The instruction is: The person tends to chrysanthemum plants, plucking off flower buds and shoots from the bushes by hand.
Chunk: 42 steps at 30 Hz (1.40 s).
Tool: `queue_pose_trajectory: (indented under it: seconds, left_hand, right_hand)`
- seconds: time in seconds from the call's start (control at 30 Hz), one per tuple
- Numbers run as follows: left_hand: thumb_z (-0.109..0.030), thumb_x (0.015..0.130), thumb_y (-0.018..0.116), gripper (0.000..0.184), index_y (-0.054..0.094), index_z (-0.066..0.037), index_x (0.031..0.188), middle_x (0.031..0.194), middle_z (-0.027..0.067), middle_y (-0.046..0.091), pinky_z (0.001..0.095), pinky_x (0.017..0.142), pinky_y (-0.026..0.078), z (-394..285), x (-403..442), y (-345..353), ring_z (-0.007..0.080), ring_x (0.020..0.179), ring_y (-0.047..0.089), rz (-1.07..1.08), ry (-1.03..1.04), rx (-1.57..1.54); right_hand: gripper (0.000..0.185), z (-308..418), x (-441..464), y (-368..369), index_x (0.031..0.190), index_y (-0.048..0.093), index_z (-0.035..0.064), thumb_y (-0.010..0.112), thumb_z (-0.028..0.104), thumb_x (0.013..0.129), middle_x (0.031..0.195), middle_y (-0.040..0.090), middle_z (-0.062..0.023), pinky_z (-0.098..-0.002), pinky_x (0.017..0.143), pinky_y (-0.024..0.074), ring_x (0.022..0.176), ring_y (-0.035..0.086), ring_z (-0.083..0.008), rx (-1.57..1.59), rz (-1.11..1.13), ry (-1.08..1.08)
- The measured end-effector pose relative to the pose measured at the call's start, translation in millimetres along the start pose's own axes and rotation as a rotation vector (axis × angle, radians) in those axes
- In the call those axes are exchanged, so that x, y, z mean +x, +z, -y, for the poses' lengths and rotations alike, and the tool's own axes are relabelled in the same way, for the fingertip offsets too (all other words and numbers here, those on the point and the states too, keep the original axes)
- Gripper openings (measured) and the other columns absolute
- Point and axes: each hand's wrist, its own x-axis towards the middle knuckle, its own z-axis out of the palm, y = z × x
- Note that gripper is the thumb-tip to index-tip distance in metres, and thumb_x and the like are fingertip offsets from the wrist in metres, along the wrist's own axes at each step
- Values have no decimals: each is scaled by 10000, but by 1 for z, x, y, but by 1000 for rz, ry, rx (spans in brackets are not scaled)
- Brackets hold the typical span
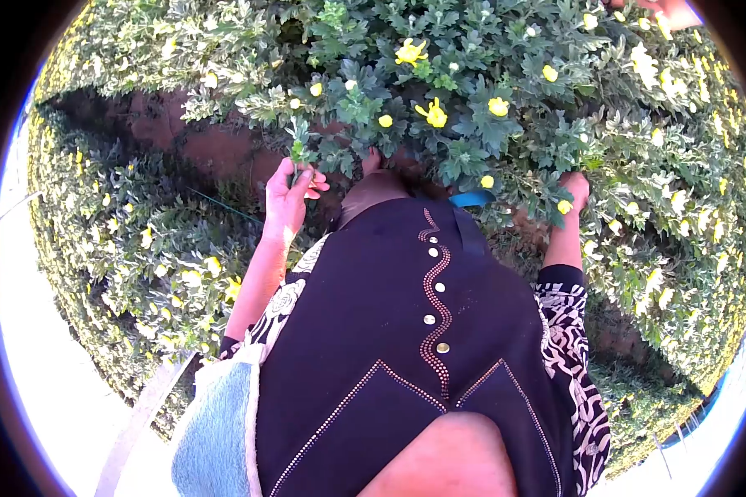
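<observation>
At the left of the foliage, my left hand pinches a green leafy sprig between thumb and fingers, its leaves pointing up. My right hand is among the leaves on the right, its fingers partly hidden by foliage. A small yellow flower sits just beside that hand. Between and above the hands grows a dense green plant with yellow blooms, including an open flower and another higher up.
Rows of flowering plants spread on both sides. Reddish bare soil shows in the furrow at the left. A blue strip lies near my waist. Another person's hand reaches in at the top right.
</observation>
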Motion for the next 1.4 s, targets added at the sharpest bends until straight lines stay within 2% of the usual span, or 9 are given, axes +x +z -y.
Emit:
queue_pose_trajectory:
  seconds: [0.1,0.47,0.67,0.77,0.9,1.0,1.13,1.27,1.4]
  left_hand:
    - [-90,959,525,50,549,-50,977,868,73,659,263,633,485,0,17,-25,169,746,667,22,-43,4]
    - [-79,937,522,44,529,-37,946,790,70,634,247,595,483,1,77,-83,119,683,638,284,-306,329]
    - [-191,849,614,221,563,-8,963,933,156,651,433,792,487,-5,100,-88,387,907,621,461,-95,1264]
    - [-206,857,617,239,580,4,964,963,145,642,397,799,493,-15,112,-71,354,903,631,423,465,1040]
    - [-224,861,620,279,605,1,1026,921,140,633,388,776,502,-31,138,-22,329,885,637,764,260,579]
    - [-282,840,655,346,630,-49,1096,974,138,648,395,745,505,-14,151,18,316,886,644,846,111,671]
    - [-357,811,684,432,635,-133,1177,1102,140,665,393,782,508,20,165,51,320,904,657,780,293,525]
    - [-298,835,663,422,611,-126,1218,1064,132,673,389,766,516,36,173,64,275,923,666,780,339,515]
    - [-181,902,577,375,552,-71,1260,1127,100,643,340,766,540,27,173,66,213,966,650,817,-158,373]
  right_hand:
    - [219,2,16,26,965,725,102,601,250,863,967,705,-129,-346,668,585,867,712,-267,434,-64,454]
    - [210,41,-46,-24,855,689,34,563,202,871,823,678,-145,-362,592,572,741,703,-267,522,365,409]
    - [233,51,-130,-74,795,669,-2,543,176,875,744,663,-154,-371,550,565,673,697,-268,722,818,363]
    - [248,72,-196,-83,744,638,-28,535,157,874,672,636,-151,-376,506,552,595,675,-261,876,1037,338]
    - [258,122,-280,-52,746,642,-40,568,180,856,716,663,-175,-369,530,552,586,672,-269,752,1202,73]
    - [385,160,-297,-57,1077,641,90,619,370,815,1121,661,-133,-428,920,485,1129,589,-302,531,816,53]
    - [397,212,-233,-122,1242,564,37,614,121,858,1011,677,-142,-347,730,520,877,673,-250,1319,63,-81]
    - [555,255,-177,-196,1353,466,144,657,106,834,1052,649,-147,-367,761,531,849,665,-261,1577,-134,-15]
    - [407,266,-135,-192,1209,594,108,691,113,814,978,668,-133,-353,733,528,835,665,-272,1513,-370,-106]
